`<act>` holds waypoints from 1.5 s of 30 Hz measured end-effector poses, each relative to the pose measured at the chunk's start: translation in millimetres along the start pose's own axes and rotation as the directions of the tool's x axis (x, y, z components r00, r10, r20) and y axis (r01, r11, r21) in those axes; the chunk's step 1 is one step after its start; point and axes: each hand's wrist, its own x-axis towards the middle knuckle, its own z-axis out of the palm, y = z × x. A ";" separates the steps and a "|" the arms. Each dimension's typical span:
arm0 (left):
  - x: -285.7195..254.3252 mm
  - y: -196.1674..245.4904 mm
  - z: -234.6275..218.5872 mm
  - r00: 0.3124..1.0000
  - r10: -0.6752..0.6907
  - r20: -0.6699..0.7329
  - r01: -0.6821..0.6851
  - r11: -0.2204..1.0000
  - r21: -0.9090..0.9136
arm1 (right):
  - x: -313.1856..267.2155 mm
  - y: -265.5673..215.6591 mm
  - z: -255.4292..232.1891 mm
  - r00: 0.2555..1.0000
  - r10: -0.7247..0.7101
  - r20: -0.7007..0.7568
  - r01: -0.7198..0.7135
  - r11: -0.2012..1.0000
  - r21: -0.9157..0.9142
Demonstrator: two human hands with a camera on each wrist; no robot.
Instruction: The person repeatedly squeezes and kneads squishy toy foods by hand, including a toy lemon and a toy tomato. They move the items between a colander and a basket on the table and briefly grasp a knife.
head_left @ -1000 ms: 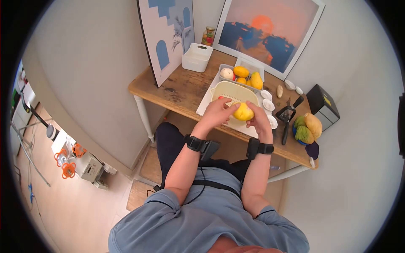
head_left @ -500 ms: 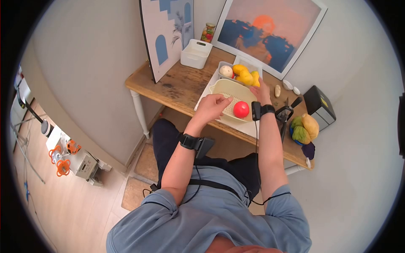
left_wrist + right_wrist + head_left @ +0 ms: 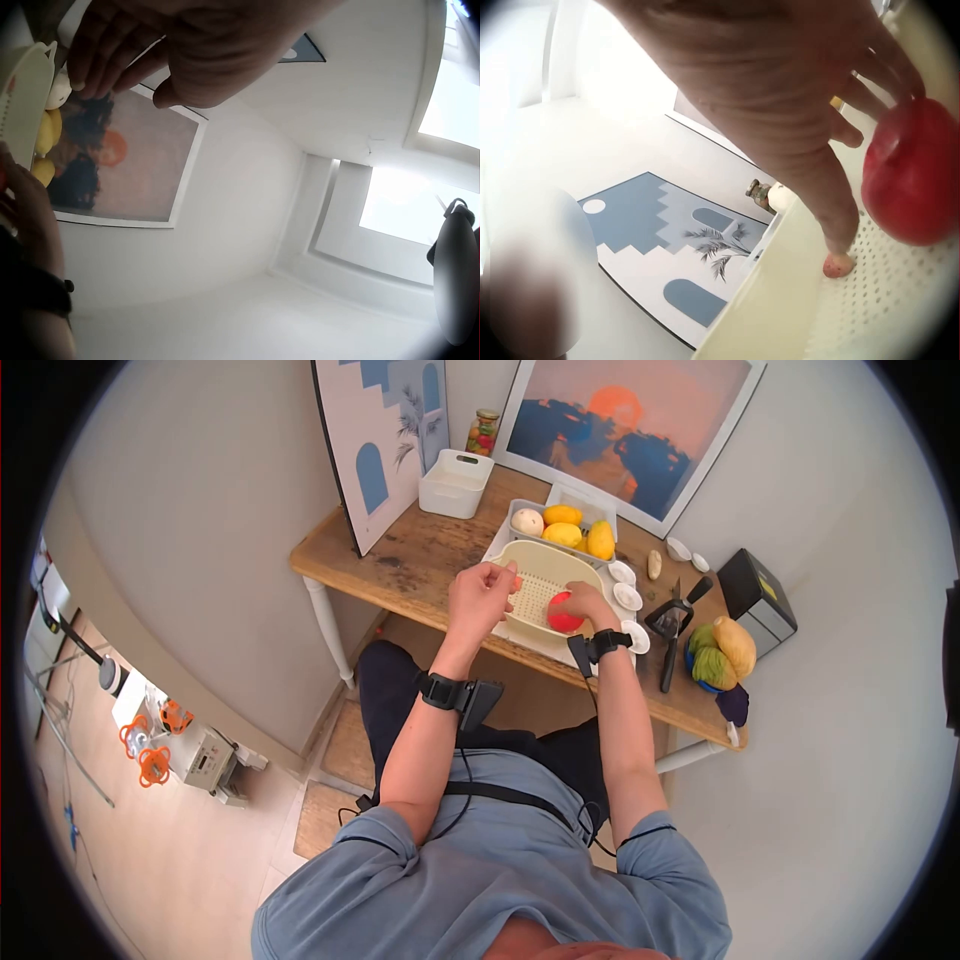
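Observation:
A cream colander (image 3: 540,553) stands near the front edge of the wooden table. My right hand (image 3: 588,604) reaches over its right side to a glossy red round fruit (image 3: 921,184). In the right wrist view the fingers are stretched out behind the fruit, touching its top, while the thumb stands apart from it. A small reddish piece (image 3: 838,265) shows by the thumb tip against the holed floor. Above the colander's left side is my left hand (image 3: 478,598), fingers loosely bent and holding nothing. Behind, a grey container (image 3: 531,540) bears several yellow fruits (image 3: 562,535) and a whitish round one (image 3: 527,522).
Small white dishes (image 3: 628,597) line the colander's right. Beyond them lie black-handled tools (image 3: 668,622), a blue bowl of vegetables (image 3: 712,660) and a black box (image 3: 757,590). A white bin (image 3: 455,495), a jar (image 3: 482,432) and two leaning pictures (image 3: 610,430) stand behind.
The yellow fruit held between both hands went into the grey container with the right hand. That hand has since come back to the red fruit in the colander; the left hand let go.

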 end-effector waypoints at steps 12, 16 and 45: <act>4.9 -16.6 27.3 0.996 0.064 0.064 -0.064 0.998 -0.002 | -67.1 -81.9 -78.0 0.977 -0.212 0.034 0.046 0.363 0.931; -6.6 1.0 38.2 0.964 0.246 0.104 -0.190 0.903 -0.385 | -82.4 -116.2 -43.8 0.962 -0.027 -0.271 0.269 -0.056 0.962; -3.6 -0.3 24.7 0.974 0.197 0.109 -0.144 0.918 -0.369 | -111.3 -90.1 -29.6 0.831 -0.250 -0.497 0.535 0.113 0.837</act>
